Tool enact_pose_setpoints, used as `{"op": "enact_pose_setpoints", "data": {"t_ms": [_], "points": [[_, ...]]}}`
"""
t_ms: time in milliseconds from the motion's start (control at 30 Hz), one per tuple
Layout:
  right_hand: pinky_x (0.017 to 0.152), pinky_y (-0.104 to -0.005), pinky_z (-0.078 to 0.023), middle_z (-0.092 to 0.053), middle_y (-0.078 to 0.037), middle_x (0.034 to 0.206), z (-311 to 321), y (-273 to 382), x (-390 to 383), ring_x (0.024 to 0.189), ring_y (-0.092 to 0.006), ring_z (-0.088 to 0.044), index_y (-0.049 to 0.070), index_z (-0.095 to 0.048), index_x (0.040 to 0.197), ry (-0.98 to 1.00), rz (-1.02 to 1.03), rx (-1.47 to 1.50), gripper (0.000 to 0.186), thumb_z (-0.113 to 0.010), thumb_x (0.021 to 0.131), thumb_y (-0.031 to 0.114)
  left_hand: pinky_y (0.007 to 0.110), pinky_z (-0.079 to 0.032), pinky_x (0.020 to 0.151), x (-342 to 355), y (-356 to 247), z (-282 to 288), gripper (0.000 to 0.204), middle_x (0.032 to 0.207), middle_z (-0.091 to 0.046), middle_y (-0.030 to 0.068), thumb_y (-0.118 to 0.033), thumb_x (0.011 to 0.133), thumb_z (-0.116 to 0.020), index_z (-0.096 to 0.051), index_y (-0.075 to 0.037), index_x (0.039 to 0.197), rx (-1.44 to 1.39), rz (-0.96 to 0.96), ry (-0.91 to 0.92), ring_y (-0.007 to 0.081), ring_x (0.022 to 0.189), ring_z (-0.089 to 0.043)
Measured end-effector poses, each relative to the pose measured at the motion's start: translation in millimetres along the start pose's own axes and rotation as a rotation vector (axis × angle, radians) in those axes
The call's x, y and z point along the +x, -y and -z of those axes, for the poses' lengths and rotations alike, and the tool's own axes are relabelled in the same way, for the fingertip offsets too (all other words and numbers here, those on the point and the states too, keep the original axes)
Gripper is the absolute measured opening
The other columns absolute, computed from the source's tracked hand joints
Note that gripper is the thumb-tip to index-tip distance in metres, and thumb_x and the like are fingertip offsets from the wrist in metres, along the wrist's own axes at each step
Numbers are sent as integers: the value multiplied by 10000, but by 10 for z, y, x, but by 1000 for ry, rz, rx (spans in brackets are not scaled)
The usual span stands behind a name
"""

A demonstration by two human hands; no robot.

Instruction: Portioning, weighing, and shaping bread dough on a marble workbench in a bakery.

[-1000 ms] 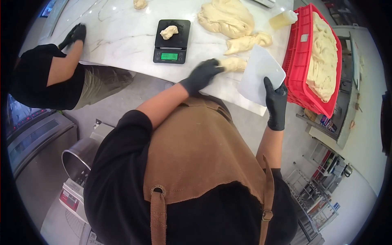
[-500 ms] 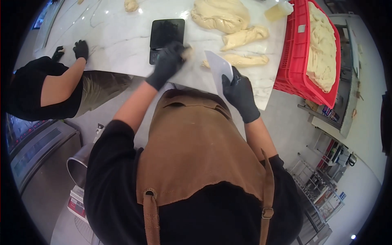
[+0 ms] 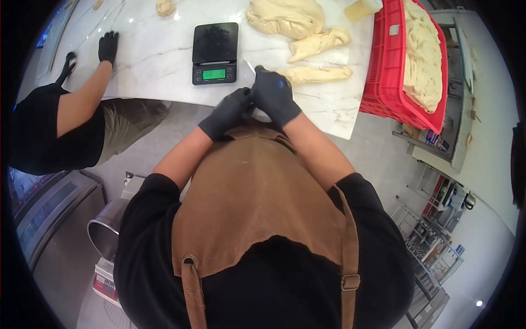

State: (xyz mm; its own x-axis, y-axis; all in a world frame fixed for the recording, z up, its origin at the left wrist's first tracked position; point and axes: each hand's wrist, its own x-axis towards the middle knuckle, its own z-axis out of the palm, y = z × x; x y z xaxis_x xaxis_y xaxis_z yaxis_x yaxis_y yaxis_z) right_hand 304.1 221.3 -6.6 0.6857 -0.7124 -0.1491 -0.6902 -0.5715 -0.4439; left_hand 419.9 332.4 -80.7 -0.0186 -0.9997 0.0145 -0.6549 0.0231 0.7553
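Note:
Both gloved hands meet at the counter's near edge. My right hand (image 3: 272, 94) grips a pale plastic scraper (image 3: 246, 70), mostly hidden behind it. My left hand (image 3: 229, 111) is curled against my right; whatever is in its fingers is hidden. Just beyond them, left of centre, a black digital scale (image 3: 215, 45) with a lit green display carries nothing on its platform. To the right of the scale lie a large dough mass (image 3: 282, 16) and two elongated dough pieces (image 3: 318, 44), the nearer one (image 3: 323, 75) partly behind my right hand.
A red crate (image 3: 379, 82) piled with dough stands at the right, beside an oil bottle (image 3: 361, 8). A small dough lump (image 3: 165, 7) sits at the back. A co-worker's gloved hand (image 3: 108, 48) rests on the marble counter (image 3: 139, 66) at left. Steel equipment (image 3: 60, 214) is lower left.
The dough lump has left the scale, lifted by my left hand. My right hand and the scraper have moved left; both hands have come together.

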Motion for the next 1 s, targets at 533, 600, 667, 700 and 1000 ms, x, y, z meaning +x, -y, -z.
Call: {"op": "enact_pose_setpoints", "data": {"t_ms": [533, 600, 667, 700, 1000], "points": [[781, -386, -535, -722, -216, 972, 953, -980, -519, 877, -302, -710, -72, -629, 1118, -349, -254, 415, 330, -661, 899, 173, 424, -508, 828, 311, 25, -197, 366, 1075, -636, 149, -225, 889, -693, -612, -66, 1209, 79, -54, -168, 325, 954, -626], [777, -384, -535, -722, -215, 971, 1004, -929, -501, 870, -299, -709, -71, -631, 1113, -342, -250, 422, 322, -661, 899, 168, 423, -507, 729, 316, -147, -96, 211, 939, -628, 150, -196, 892, -696, -649, -31, 1014, -89, 63, -233, 331, 820, -631], [772, -381, -533, -722, -213, 963, 964, -1005, -479, 858, -292, -707, -69, -634, 1106, -337, -264, 417, 308, -657, 901, 158, 433, -508, 722, 402, -279, 0, 198, 909, -620, 146, -206, 881, -707, -647, -42, 974, -61, -12, -261, 345, 817, -625], [768, -371, -533, -724, -198, 957, 966, -1041, -448, 842, -272, -702, -69, -634, 1116, -351, -227, 408, 305, -653, 906, 152, 444, -508, 716, 444, -305, 27, 189, 880, -613, 143, -216, 869, -717, -646, -53, 934, -25, -86, -297, 359, 814, -619], [762, -358, -532, -725, -181, 960, 1005, -962, -354, 833, -245, -691, -69, -636, 1126, -278, -205, 456, 309, -655, 905, 145, 443, -503, 669, 667, -19, -333, 247, 867, -634, 173, -288, 861, -734, -637, -64, 895, -1, 234, -142, 383, 752, -635]]}}
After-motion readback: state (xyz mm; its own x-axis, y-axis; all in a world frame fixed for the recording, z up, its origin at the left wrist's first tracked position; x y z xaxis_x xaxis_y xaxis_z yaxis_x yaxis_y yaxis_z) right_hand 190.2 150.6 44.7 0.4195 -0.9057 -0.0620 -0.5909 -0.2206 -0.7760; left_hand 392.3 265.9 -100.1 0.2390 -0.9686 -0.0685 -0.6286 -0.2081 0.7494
